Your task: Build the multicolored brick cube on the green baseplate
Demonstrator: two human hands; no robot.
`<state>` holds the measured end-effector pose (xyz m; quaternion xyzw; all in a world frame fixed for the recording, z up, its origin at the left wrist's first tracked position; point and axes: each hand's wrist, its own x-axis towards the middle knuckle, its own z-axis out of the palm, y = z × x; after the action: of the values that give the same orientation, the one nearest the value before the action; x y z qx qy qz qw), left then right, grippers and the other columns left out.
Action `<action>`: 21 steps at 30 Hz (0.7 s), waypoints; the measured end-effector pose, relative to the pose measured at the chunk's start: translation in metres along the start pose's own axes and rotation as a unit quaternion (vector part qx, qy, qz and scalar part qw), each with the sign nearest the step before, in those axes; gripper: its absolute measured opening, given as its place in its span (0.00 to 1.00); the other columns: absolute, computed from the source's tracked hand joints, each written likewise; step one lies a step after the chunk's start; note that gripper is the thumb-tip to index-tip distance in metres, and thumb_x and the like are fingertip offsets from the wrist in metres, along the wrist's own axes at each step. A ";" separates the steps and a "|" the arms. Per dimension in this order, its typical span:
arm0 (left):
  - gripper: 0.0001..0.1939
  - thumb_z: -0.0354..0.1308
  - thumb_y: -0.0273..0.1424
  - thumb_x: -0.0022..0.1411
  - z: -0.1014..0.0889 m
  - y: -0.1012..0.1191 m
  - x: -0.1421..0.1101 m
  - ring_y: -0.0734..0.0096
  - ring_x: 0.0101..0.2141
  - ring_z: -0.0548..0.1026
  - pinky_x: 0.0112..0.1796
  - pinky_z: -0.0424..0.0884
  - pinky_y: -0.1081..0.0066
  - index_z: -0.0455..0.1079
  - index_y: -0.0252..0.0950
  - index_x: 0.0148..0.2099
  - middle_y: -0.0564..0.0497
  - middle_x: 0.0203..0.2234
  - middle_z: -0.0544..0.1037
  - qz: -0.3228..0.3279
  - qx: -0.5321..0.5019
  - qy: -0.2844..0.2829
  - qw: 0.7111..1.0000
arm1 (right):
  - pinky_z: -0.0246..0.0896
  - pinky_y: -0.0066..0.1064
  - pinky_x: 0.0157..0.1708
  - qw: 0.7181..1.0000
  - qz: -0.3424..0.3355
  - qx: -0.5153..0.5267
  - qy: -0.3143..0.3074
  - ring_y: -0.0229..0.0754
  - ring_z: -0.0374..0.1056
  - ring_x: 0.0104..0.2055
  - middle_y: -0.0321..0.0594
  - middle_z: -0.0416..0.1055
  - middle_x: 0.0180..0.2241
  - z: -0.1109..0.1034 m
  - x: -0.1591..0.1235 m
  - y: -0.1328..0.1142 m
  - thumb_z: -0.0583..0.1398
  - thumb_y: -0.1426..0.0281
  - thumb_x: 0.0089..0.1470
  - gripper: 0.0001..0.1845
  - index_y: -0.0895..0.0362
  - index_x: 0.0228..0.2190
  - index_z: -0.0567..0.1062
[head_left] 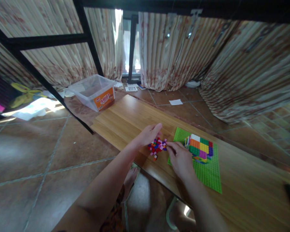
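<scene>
A small heap of loose toy building bricks (157,146), in red, pink, blue and orange, lies on the wooden table. Along its far left side my left hand (148,134) rests with fingers stretched out, holding nothing that shows. My right hand (182,158) is at the heap's right edge, thumb and fingertips pinched together. Whether a brick is between them is too small to make out. Just right of that hand, a block built of multicoloured bricks (200,147) stands on a green studded baseplate (214,180). My right hand covers part of the baseplate's left side.
The long wooden table (241,180) runs from upper left to lower right. A clear plastic bin (87,93) with an orange label stands on the floor beyond its left end. Black metal bars (50,42) cross the upper view before patterned curtains (159,51). Paper (176,102) lies on the tiles.
</scene>
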<state>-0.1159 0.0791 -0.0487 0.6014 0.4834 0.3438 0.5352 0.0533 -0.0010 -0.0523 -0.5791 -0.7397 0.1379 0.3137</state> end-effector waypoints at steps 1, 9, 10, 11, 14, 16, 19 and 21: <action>0.35 0.38 0.55 0.63 0.001 -0.001 0.000 0.67 0.33 0.76 0.36 0.72 0.67 0.71 0.29 0.46 0.42 0.36 0.78 0.008 0.012 0.001 1.000 | 0.65 0.36 0.42 1.000 -0.002 -0.012 -0.005 0.45 0.72 0.39 0.44 0.75 0.38 0.001 0.001 0.000 0.53 0.71 0.61 0.13 0.57 0.40 0.78; 0.32 0.37 0.52 0.65 0.001 -0.002 0.001 0.67 0.33 0.76 0.36 0.71 0.68 0.71 0.31 0.40 0.45 0.33 0.78 0.046 0.069 -0.008 0.997 | 0.64 0.33 0.40 0.998 -0.013 -0.058 -0.032 0.44 0.71 0.39 0.43 0.73 0.38 0.002 0.005 -0.002 0.54 0.74 0.60 0.12 0.56 0.37 0.78; 0.31 0.38 0.52 0.65 0.000 -0.001 0.000 0.67 0.33 0.76 0.36 0.71 0.68 0.71 0.31 0.40 0.45 0.33 0.78 0.047 0.070 -0.013 0.996 | 0.64 0.33 0.40 0.998 -0.013 -0.061 -0.031 0.44 0.71 0.38 0.43 0.73 0.37 0.002 0.005 -0.003 0.55 0.75 0.59 0.11 0.56 0.36 0.78; 0.30 0.38 0.51 0.65 0.000 -0.001 0.000 0.67 0.33 0.76 0.35 0.71 0.69 0.71 0.31 0.40 0.45 0.33 0.78 0.048 0.071 -0.017 0.996 | 0.64 0.33 0.40 0.998 -0.013 -0.062 -0.031 0.44 0.70 0.38 0.42 0.73 0.37 0.001 0.005 -0.004 0.55 0.75 0.59 0.10 0.56 0.36 0.78; 0.29 0.39 0.50 0.65 -0.001 0.001 0.000 0.68 0.32 0.76 0.35 0.70 0.69 0.71 0.32 0.39 0.46 0.32 0.78 0.053 0.080 -0.020 0.995 | 0.63 0.33 0.40 0.997 -0.015 -0.063 -0.031 0.43 0.70 0.38 0.42 0.72 0.36 0.000 0.004 -0.007 0.56 0.75 0.59 0.09 0.57 0.34 0.77; 0.28 0.39 0.50 0.65 -0.001 0.001 0.000 0.68 0.32 0.75 0.35 0.70 0.69 0.71 0.32 0.38 0.47 0.32 0.78 0.056 0.090 -0.014 0.994 | 0.63 0.33 0.41 0.997 -0.013 -0.064 -0.035 0.43 0.69 0.39 0.43 0.72 0.36 0.000 0.005 -0.009 0.56 0.75 0.59 0.08 0.57 0.34 0.76; 0.27 0.40 0.49 0.65 -0.001 0.000 0.001 0.68 0.32 0.75 0.35 0.70 0.69 0.70 0.33 0.36 0.48 0.31 0.78 0.057 0.096 -0.010 0.994 | 0.62 0.33 0.40 0.997 -0.004 -0.070 -0.042 0.44 0.69 0.38 0.43 0.72 0.35 0.000 0.008 -0.011 0.57 0.74 0.59 0.07 0.57 0.32 0.75; 0.26 0.41 0.49 0.65 0.000 -0.001 0.001 0.68 0.33 0.75 0.35 0.71 0.70 0.70 0.33 0.36 0.48 0.31 0.78 0.058 0.093 -0.012 0.994 | 0.62 0.33 0.40 0.996 -0.002 -0.073 -0.045 0.44 0.69 0.38 0.43 0.72 0.34 0.000 0.009 -0.010 0.57 0.75 0.58 0.07 0.57 0.31 0.74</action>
<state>-0.1161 0.0805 -0.0497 0.6795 0.4714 0.3207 0.4617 0.0442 0.0041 -0.0439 -0.5920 -0.7624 0.1094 0.2373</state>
